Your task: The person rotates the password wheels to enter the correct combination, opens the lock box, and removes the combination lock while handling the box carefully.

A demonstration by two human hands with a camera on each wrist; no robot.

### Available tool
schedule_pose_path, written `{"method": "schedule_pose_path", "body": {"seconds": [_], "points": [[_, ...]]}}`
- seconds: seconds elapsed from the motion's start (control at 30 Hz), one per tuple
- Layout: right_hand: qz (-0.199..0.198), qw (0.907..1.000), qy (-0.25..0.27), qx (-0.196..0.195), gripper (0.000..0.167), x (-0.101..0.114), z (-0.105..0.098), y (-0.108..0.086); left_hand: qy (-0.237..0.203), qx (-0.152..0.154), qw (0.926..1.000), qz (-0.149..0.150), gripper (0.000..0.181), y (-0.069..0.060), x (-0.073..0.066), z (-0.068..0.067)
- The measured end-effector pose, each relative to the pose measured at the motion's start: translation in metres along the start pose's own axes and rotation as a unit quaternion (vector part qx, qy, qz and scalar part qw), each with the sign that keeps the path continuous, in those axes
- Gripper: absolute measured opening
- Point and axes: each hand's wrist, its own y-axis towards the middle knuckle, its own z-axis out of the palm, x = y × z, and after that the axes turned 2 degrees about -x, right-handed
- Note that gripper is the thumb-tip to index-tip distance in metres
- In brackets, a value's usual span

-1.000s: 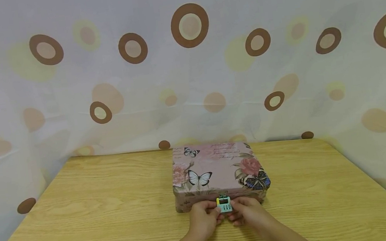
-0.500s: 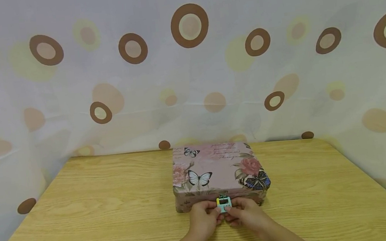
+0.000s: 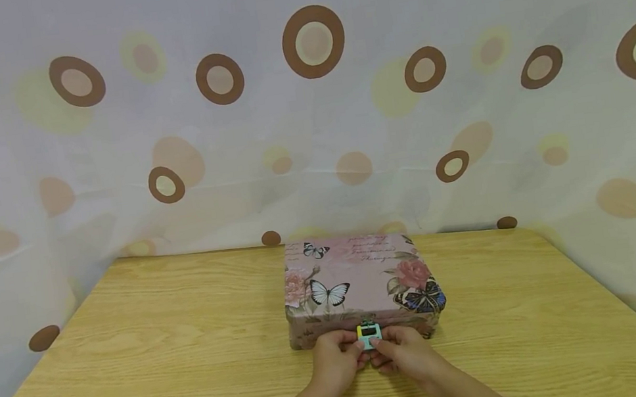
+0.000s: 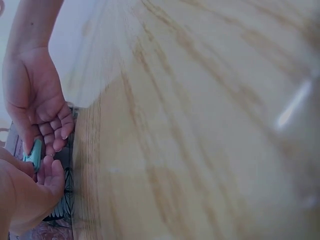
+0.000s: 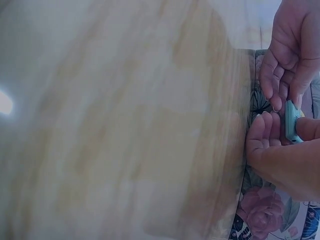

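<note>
A small turquoise combination padlock (image 3: 369,338) with a yellow corner hangs at the metal clasp (image 3: 367,319) of a flowered, butterfly-printed box (image 3: 357,273). The left hand (image 3: 333,361) pinches the padlock's left side, thumb in front. From the right, the right hand (image 3: 413,352) holds it too, its thumb lying over the front face and hiding most of the dials. In the left wrist view the padlock (image 4: 35,154) shows between both hands. The right wrist view shows its turquoise edge (image 5: 291,122) between the thumbs. The box lid is down.
The box stands toward the back of a wood-grain table (image 3: 193,346). Behind it and at both sides hangs a pale curtain (image 3: 261,126) printed with brown and yellow circles.
The right thumb has moved left from the padlock's side onto its front face, covering dials that showed before. The left hand and the box have stayed in place.
</note>
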Motion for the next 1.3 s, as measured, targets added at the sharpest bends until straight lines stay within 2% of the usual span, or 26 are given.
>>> {"method": "schedule_pose_path", "body": {"seconds": [0.1,0.3,0.47,0.77,1.07,1.3], "points": [[0.003,1.0000,0.006,0.001,0.027,-0.0004,-0.0003,0.0007,0.002,-0.003,1.0000,0.003,0.012,0.0003,0.0007,0.0001],[0.014,0.9986,0.050,-0.003,0.034,0.0007,-0.0027,-0.0004,0.003,-0.004,1.0000,0.004,0.012,0.0007,0.0020,0.0001],[0.019,0.9980,0.059,-0.015,0.035,0.0015,-0.0043,-0.0019,-0.004,-0.003,1.0000,0.001,0.012,0.0009,0.0026,0.0003],[0.011,0.9984,0.055,-0.010,0.032,0.0009,-0.0074,-0.0018,-0.017,0.001,0.9999,0.000,0.012,0.0001,0.0015,-0.0001],[-0.008,0.9994,0.028,0.016,0.032,-0.0016,-0.0073,0.0004,-0.009,-0.002,1.0000,0.000,0.012,0.0010,0.0018,-0.0005],[-0.024,0.9994,0.016,0.019,0.027,-0.0026,-0.0054,0.0026,-0.008,-0.004,1.0000,-0.001,0.011,0.0004,0.0006,-0.0004]]}}
